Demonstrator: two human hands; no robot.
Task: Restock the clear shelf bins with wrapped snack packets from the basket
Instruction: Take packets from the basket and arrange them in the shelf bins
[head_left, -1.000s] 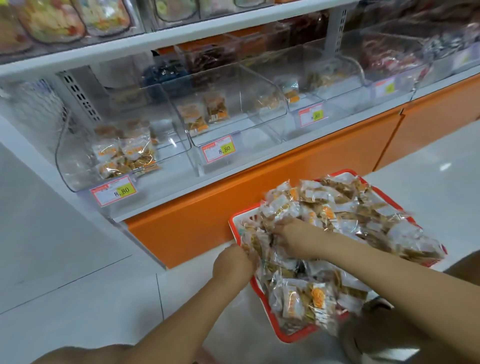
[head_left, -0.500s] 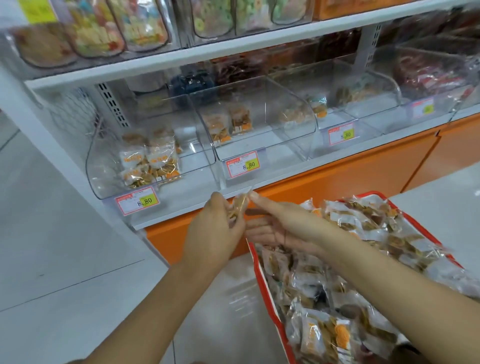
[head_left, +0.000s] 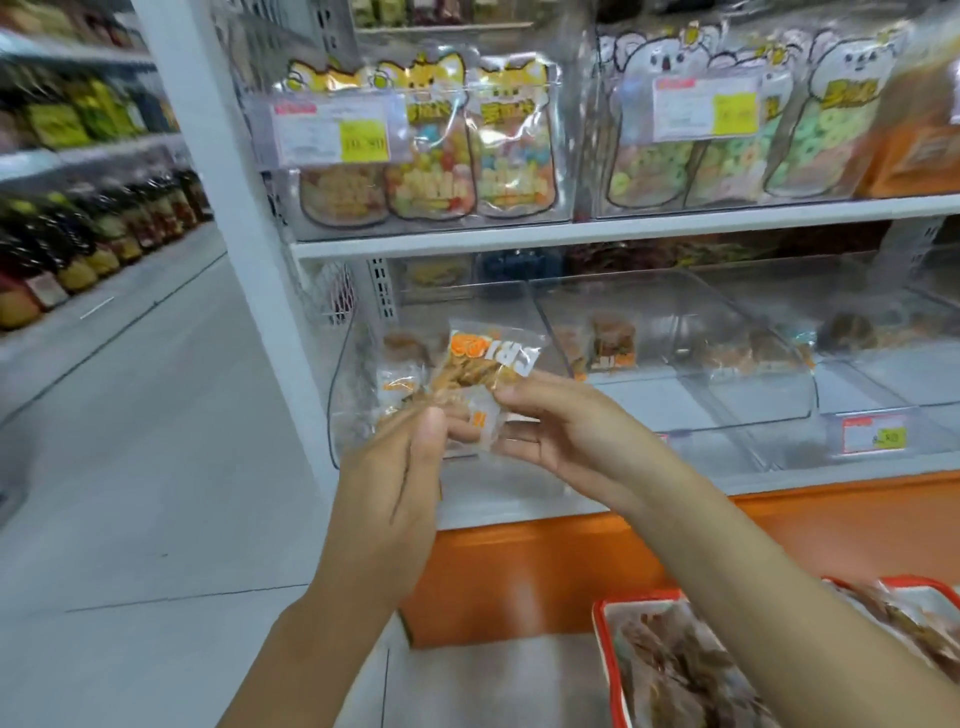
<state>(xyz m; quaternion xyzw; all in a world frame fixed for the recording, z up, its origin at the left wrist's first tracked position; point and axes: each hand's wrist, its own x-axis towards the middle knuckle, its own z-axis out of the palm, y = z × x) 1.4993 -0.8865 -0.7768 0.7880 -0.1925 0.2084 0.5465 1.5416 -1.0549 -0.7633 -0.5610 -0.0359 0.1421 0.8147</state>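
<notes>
Lower shelf (head_left: 519, 501): the leftmost clear bin (head_left: 336, 415) and the middle clear bin (head_left: 769, 395) each hold only a few wrapped packets toward the back, so both look far from full. Red basket (head_left: 602, 639), lower right: heaped with brown wrapped packets. Snack packets (head_left: 488, 364), held up just in front of the leftmost clear bin: judged light, crinkly and slippery film over brittle contents, best taken by the sealed edges; the grip of the left hand (head_left: 400, 467) and of the right hand (head_left: 566, 436) each pinches them between thumb and fingers.
</notes>
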